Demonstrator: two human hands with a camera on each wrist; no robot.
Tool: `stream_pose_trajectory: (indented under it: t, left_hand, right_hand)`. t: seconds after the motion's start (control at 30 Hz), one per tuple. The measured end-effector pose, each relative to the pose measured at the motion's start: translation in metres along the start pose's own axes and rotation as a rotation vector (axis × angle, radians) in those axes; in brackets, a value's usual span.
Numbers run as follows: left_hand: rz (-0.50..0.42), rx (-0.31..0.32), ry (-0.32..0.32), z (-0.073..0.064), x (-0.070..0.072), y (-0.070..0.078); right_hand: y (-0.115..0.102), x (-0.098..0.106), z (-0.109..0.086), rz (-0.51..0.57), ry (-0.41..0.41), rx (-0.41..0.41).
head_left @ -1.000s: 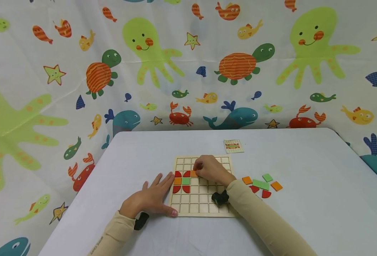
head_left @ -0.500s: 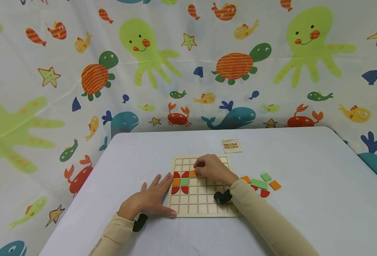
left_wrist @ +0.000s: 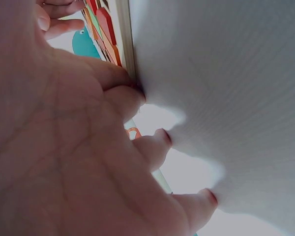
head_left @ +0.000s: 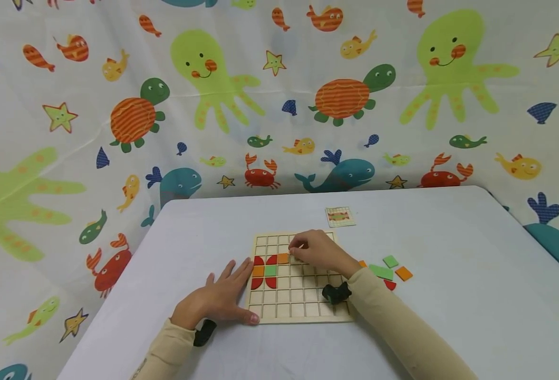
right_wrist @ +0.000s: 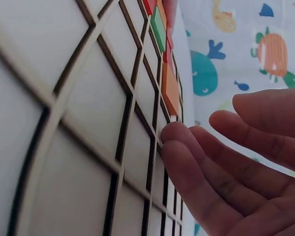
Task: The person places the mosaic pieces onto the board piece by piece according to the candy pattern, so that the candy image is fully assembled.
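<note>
Right hand (head_left: 319,250) has drawn off the orange tile (head_left: 282,258) in the board (head_left: 303,320), fingers together; left hand (head_left: 217,302), fingers spread.

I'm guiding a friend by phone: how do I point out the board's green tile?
On the white table, find the wooden grid board. Along its left side, near the left hand, red tiles and orange tiles sit together. Yours is the green square, the only green one there.

Blocked from my view
The right hand (head_left: 320,252) covers grid board (head_left: 303,310) squares, the right sleeve (head_left: 403,322) part of an orange tile (head_left: 362,263); detail on the far picture card (head_left: 340,216) is too small.
</note>
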State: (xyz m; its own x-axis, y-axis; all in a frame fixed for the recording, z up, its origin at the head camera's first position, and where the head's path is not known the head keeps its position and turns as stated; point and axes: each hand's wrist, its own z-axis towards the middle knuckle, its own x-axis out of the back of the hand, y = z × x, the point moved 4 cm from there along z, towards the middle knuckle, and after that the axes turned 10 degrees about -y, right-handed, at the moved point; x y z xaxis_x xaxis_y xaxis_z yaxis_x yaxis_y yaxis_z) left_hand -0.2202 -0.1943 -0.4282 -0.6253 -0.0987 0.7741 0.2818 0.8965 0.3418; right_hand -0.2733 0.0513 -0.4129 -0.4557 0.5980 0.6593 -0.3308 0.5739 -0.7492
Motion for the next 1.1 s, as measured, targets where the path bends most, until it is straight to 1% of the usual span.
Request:
stream_pose_trajectory:
  t: [0.17,0.37,0.63,0.83,1.1]
  left_hand:
    - [-0.010,-0.006,0.004,0.002,-0.001,-0.002]
    - [-0.017,-0.018,0.010,0.002,-0.001,-0.003]
    - [-0.014,-0.028,0.015,0.003,-0.002,-0.002]
    - [-0.016,-0.024,0.021,0.003,-0.002,-0.003]
    - [-0.012,-0.029,0.021,0.001,-0.002,-0.002]
  right_hand:
    - [0.005,0.008,-0.011,0.001,0.027,-0.005]
    - [0.009,0.021,-0.028,0.000,0.061,0.026]
    - [0.021,0.035,-0.050,-0.038,0.113,0.022]
    - [0.029,0.045,-0.064,-0.037,0.116,-0.014]
    - [0.045,0.061,-0.081,-0.042,0.090,-0.076]
